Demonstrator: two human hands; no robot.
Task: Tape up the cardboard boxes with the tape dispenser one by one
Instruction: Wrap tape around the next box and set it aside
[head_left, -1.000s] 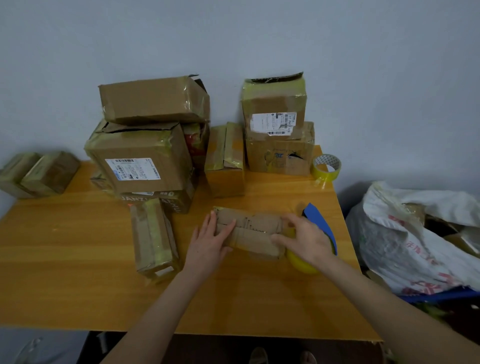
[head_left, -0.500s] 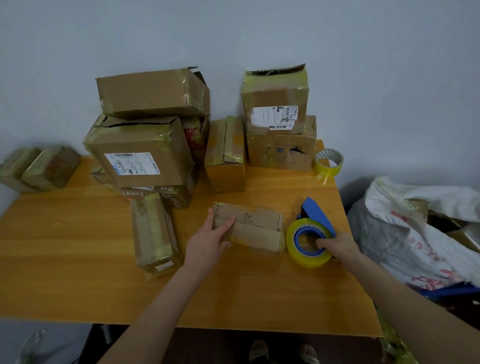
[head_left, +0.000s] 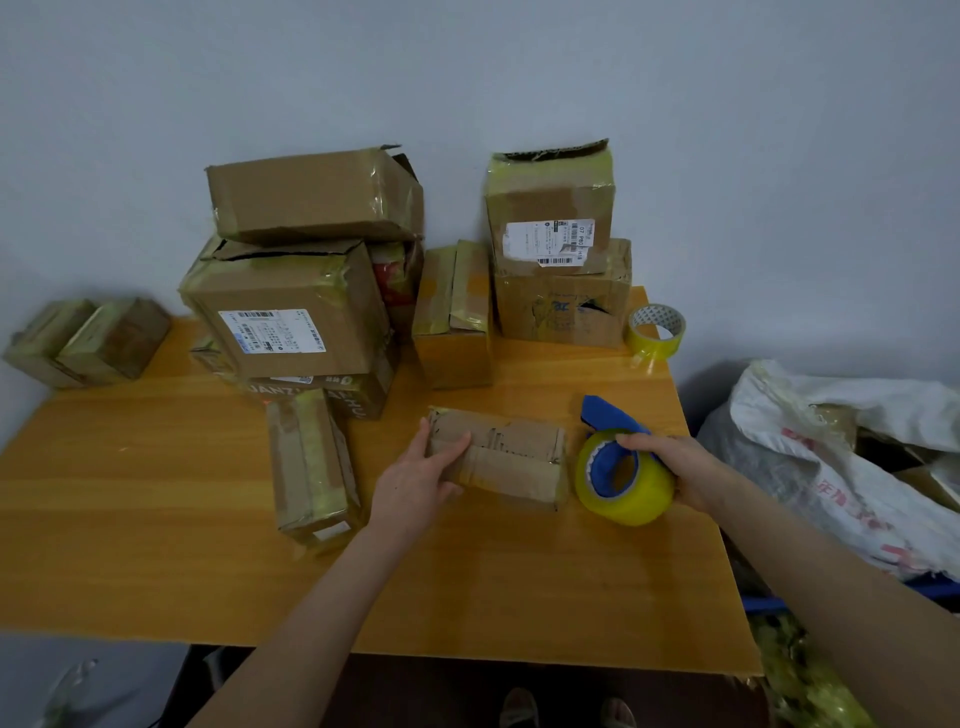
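Observation:
A small flat cardboard box (head_left: 511, 457) lies on the wooden table (head_left: 156, 545) in front of me. My left hand (head_left: 418, 480) grips its left end, thumb on top. Just right of the box sits the blue tape dispenser (head_left: 621, 475) with a roll of yellow tape. My right hand (head_left: 678, 467) grips it from the right side, fingers curled over the top of the roll. The dispenser's roll nearly touches the box's right end.
Stacks of taped cardboard boxes (head_left: 291, 306) (head_left: 558, 249) stand along the wall. Another taped box (head_left: 311, 467) lies left of my left hand. A spare yellow tape roll (head_left: 655, 330) sits at the back right corner. A white sack (head_left: 841, 462) bulges beside the table's right edge.
My right hand came off the box's right end, moved right to the tape dispenser and took hold of it, tilting the roll. My left hand stayed on the box.

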